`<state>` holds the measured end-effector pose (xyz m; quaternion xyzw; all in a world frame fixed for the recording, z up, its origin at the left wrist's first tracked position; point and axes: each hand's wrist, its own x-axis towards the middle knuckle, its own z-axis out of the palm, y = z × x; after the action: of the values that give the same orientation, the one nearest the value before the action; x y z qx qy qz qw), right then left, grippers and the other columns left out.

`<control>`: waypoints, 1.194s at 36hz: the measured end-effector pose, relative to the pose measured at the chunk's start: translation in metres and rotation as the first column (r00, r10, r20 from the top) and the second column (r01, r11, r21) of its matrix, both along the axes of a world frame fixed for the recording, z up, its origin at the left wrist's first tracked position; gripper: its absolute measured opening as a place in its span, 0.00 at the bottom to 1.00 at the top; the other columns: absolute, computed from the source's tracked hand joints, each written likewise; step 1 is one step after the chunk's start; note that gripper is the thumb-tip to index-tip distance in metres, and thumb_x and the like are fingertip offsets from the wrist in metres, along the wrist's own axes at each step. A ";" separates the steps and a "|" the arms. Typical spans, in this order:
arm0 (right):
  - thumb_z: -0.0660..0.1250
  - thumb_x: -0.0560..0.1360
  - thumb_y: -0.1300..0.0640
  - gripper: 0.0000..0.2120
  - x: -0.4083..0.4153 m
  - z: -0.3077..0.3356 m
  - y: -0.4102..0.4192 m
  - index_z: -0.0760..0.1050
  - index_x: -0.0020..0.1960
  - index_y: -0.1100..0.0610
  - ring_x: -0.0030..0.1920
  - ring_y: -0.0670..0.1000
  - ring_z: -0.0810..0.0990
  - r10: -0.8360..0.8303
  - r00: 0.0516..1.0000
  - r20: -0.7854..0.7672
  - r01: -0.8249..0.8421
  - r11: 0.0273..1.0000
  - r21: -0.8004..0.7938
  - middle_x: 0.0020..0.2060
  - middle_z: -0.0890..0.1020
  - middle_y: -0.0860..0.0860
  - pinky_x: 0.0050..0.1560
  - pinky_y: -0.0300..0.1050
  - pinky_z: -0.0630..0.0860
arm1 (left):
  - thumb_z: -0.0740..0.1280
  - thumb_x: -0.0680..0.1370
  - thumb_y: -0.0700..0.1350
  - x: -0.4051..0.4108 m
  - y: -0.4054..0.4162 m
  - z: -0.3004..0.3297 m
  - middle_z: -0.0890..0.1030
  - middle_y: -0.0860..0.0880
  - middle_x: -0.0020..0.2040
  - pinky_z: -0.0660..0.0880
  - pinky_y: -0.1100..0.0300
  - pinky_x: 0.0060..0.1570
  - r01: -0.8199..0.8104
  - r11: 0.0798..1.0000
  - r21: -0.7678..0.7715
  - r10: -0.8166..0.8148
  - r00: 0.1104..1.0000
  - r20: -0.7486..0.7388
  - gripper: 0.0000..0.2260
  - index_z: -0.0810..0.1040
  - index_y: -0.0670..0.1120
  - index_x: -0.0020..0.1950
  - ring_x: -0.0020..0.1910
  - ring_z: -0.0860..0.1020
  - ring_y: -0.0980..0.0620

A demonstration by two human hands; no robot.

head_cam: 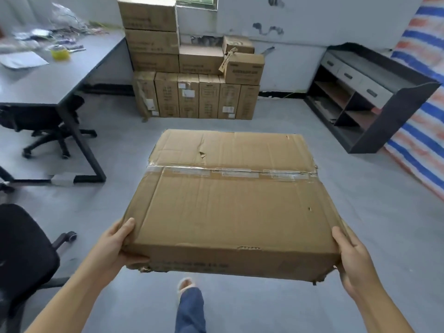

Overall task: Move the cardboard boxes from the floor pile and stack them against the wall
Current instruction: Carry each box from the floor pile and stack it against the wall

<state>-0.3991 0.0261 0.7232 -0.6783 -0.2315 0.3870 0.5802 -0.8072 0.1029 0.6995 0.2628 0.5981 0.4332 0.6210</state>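
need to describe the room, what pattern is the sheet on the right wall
Blue, orange-red and white stripes on the sheet, seen in the head view.

Large flat cardboard box (230, 203) gripped at near corners by left hand (120, 243) and right hand (353, 258). Carried above grey floor (372, 212). Stacked boxes (194, 75) against wall ahead.

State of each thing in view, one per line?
Carried box: taped shut, dented, held off the floor.
Left hand: grips its near left corner.
Right hand: grips its near right corner.
Wall stack: boxes closed, stacked.
Cabinet drawers: shut.
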 end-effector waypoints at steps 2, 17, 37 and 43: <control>0.57 0.82 0.57 0.17 -0.004 0.002 0.047 0.69 0.70 0.53 0.60 0.54 0.76 -0.014 1.000 -0.002 0.014 1.000 -0.008 0.60 0.78 0.50 0.48 0.45 0.74 | 0.60 0.82 0.46 -0.005 0.049 0.005 0.78 0.44 0.52 0.79 0.36 0.41 0.010 1.000 -0.006 -0.010 1.000 -0.003 0.11 0.74 0.46 0.62 0.51 0.76 0.41; 0.56 0.82 0.58 0.14 -0.032 0.031 0.339 0.70 0.66 0.49 0.51 0.49 0.78 0.035 0.999 -0.024 -0.035 0.999 0.040 0.61 0.78 0.51 0.40 0.43 0.75 | 0.60 0.82 0.47 -0.034 0.326 0.041 0.78 0.42 0.59 0.76 0.30 0.46 -0.013 0.998 0.057 0.015 0.999 -0.039 0.12 0.74 0.47 0.64 0.54 0.77 0.40; 0.56 0.82 0.58 0.18 0.034 0.031 0.796 0.67 0.71 0.51 0.57 0.54 0.75 0.167 0.986 -0.004 -0.167 0.983 0.072 0.65 0.76 0.53 0.36 0.43 0.68 | 0.60 0.82 0.47 0.020 0.730 0.042 0.78 0.42 0.60 0.80 0.39 0.37 -0.141 0.986 0.086 0.146 0.988 -0.058 0.14 0.73 0.47 0.67 0.56 0.77 0.40; 0.56 0.82 0.57 0.16 0.049 0.032 0.921 0.70 0.68 0.48 0.63 0.59 0.75 0.190 0.981 0.030 -0.192 0.977 0.090 0.65 0.77 0.54 0.32 0.34 0.77 | 0.59 0.82 0.47 0.035 0.852 0.048 0.79 0.46 0.55 0.78 0.35 0.45 -0.161 0.981 0.112 0.165 0.986 -0.033 0.12 0.73 0.49 0.65 0.53 0.77 0.43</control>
<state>-0.3502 0.9475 0.7549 -0.6293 -0.3195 0.4225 0.5687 -0.7720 0.9545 0.7478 0.2557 0.6060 0.5090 0.5553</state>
